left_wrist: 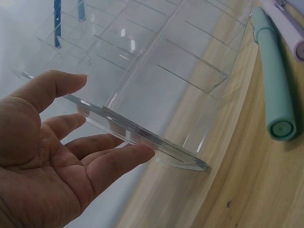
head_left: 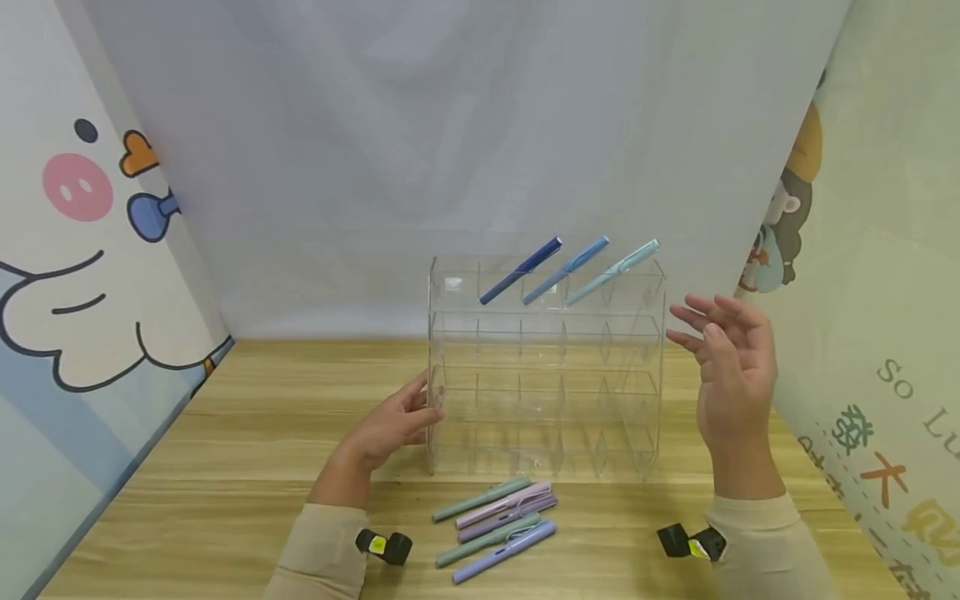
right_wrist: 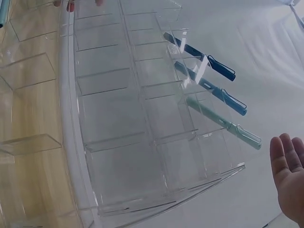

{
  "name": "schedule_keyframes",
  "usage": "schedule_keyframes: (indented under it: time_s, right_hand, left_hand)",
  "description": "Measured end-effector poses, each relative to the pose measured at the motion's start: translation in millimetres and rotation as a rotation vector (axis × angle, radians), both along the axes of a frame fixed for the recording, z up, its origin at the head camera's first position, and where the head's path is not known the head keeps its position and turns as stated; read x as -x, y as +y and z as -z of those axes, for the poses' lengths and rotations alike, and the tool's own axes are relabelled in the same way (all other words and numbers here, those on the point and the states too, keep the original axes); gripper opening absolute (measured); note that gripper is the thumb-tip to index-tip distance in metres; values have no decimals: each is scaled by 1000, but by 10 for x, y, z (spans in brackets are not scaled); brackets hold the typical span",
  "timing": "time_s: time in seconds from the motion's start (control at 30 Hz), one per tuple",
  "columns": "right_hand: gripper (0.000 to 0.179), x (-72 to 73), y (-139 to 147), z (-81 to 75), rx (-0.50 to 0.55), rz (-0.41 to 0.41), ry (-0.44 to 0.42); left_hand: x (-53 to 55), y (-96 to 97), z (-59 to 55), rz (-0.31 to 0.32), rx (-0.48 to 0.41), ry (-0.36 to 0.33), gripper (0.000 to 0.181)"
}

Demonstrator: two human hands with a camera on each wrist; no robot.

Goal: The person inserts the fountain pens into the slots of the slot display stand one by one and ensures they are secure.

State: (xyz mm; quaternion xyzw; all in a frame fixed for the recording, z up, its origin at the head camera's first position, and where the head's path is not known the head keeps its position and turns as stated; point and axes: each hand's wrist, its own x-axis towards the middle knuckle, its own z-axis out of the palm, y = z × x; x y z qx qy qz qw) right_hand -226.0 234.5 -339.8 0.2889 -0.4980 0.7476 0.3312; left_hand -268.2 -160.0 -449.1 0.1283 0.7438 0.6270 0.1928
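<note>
A clear acrylic pen rack [head_left: 543, 379] with stepped, divided tiers stands on the table. My left hand [head_left: 397, 421] holds its left side panel, the thumb [left_wrist: 59, 85] over the front edge and the fingers along the outer face. Three capped pens lean in the top tier: dark blue [head_left: 521, 271], light blue [head_left: 566, 271] and pale mint [head_left: 613, 272]. Just right of the rack, my right hand [head_left: 731, 362] is raised, empty, with fingers loosely spread. In the right wrist view, that hand [right_wrist: 289, 183] appears beside the pale mint pen [right_wrist: 223, 122].
Several pens lie in a loose group before the rack, among them a green pen [head_left: 480, 500], a pink pen [head_left: 502, 505] and a lavender pen [head_left: 504, 553]. The wooden table [head_left: 247, 475] meets a pale backdrop [head_left: 337, 208] behind. Cartoon-printed panels stand at both sides.
</note>
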Motion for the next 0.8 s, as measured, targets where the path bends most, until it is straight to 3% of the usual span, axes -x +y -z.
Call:
schedule_keyframes:
  time_s: [0.27,0.5,0.8]
  right_hand:
    - [34,-106,-11,26,-8,-71,70]
    - [35,-103,-17,57,-45,-132,105]
    - [37,-133,-22,108,-108,-128,109]
  left_hand:
    - [1,-1,17,-15,3,-8,82]
    - [-1,-4,17,-22,-1,-3,83]
    - [-22,3,-7,-18,10,-9,82]
